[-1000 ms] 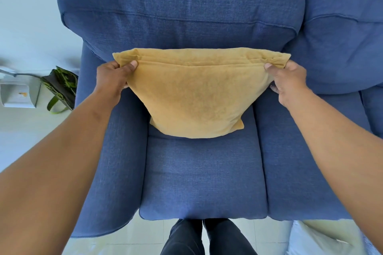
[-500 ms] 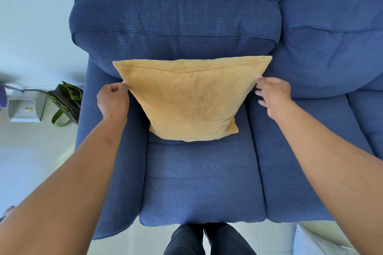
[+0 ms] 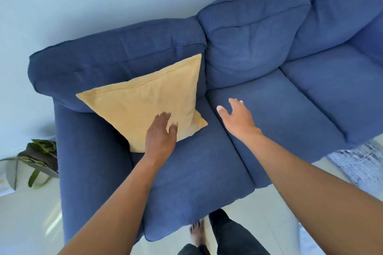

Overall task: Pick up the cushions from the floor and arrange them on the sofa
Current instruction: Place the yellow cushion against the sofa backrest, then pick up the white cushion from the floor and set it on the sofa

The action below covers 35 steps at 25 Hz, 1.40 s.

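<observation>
A yellow cushion [image 3: 145, 99] leans against the backrest at the left end of the blue sofa [image 3: 279, 109], its lower edge on the seat. My left hand [image 3: 160, 134] lies open in front of the cushion's lower part, fingers spread, holding nothing. My right hand [image 3: 236, 117] hovers open over the seam between the left and middle seats, a little right of the cushion and apart from it.
A dark bag with green straps [image 3: 39, 157] sits on the floor left of the sofa arm, beside a small white unit [image 3: 7, 174]. A patterned grey rug [image 3: 360, 163] lies at the right on the pale floor. My legs and bare foot [image 3: 198, 234] stand at the sofa's front edge.
Both hands let go of the cushion's top corners and dropped lower. The cushion stays propped against the backrest. The view swung right, showing more of the sofa.
</observation>
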Tool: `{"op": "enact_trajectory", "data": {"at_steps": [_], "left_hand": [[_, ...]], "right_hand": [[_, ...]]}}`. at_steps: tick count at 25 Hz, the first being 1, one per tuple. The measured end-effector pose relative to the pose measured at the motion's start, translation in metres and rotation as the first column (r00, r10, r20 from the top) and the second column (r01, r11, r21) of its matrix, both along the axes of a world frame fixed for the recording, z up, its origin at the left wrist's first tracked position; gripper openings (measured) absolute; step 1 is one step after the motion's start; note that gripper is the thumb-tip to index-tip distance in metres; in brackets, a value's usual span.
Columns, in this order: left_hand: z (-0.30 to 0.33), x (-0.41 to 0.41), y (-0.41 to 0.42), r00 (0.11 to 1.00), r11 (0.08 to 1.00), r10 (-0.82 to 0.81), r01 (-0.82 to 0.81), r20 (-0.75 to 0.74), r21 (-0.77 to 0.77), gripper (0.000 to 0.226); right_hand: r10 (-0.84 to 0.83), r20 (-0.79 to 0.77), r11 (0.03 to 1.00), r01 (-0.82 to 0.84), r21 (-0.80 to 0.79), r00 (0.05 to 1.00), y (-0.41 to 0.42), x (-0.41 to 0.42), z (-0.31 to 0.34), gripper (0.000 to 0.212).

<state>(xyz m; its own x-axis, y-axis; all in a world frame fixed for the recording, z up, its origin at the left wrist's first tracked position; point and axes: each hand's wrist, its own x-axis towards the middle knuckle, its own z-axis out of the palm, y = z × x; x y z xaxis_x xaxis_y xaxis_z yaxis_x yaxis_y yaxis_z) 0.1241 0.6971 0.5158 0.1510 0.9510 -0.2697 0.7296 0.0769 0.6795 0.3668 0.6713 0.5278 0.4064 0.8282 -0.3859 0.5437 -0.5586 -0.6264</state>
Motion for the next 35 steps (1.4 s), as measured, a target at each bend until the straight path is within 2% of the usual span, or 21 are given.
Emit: {"op": "enact_trajectory", "data": {"at_steps": [4, 9, 12, 16, 19, 25, 30, 35], "left_hand": [[0.011, 0.031, -0.028, 0.94, 0.945, -0.318, 0.325, -0.127, 0.043, 0.059], [0.017, 0.06, -0.097, 0.842, 0.845, -0.512, 0.529, -0.168, 0.077, 0.065], [0.022, 0.094, -0.138, 0.751, 0.749, -0.635, 0.656, -0.181, 0.095, 0.069], [0.02, 0.147, -0.186, 0.59, 0.576, -0.768, 0.806, -0.249, 0.135, 0.069], [0.011, 0.186, -0.22, 0.479, 0.464, -0.826, 0.877, -0.298, 0.123, 0.07], [-0.01, 0.274, -0.323, 0.264, 0.268, -0.912, 0.963, -0.313, 0.031, 0.074], [-0.028, 0.334, -0.393, 0.151, 0.19, -0.929, 0.978, -0.336, -0.085, 0.073], [-0.042, 0.382, -0.441, 0.111, 0.17, -0.937, 0.974, -0.332, -0.153, 0.073]], "right_hand": [[-0.078, 0.121, 0.997, 0.079, -0.011, 0.99, -0.077, -0.002, 0.012, 0.068], [-0.104, 0.252, 0.992, 0.12, -0.047, 0.962, -0.188, -0.001, 0.012, 0.079], [-0.212, 0.296, 0.969, 0.239, -0.057, 0.931, -0.254, 0.012, 0.014, 0.082], [-0.357, 0.328, 0.92, 0.39, -0.038, 0.874, -0.329, 0.042, 0.017, 0.083], [-0.438, 0.337, 0.879, 0.476, -0.034, 0.833, -0.381, 0.06, 0.012, 0.081], [-0.575, 0.317, 0.763, 0.634, -0.124, 0.754, -0.508, 0.101, -0.015, 0.08], [-0.655, 0.255, 0.697, 0.699, -0.159, 0.711, -0.582, 0.147, -0.034, 0.079], [-0.658, 0.255, 0.674, 0.706, -0.218, 0.708, -0.639, 0.189, -0.052, 0.079]]}}
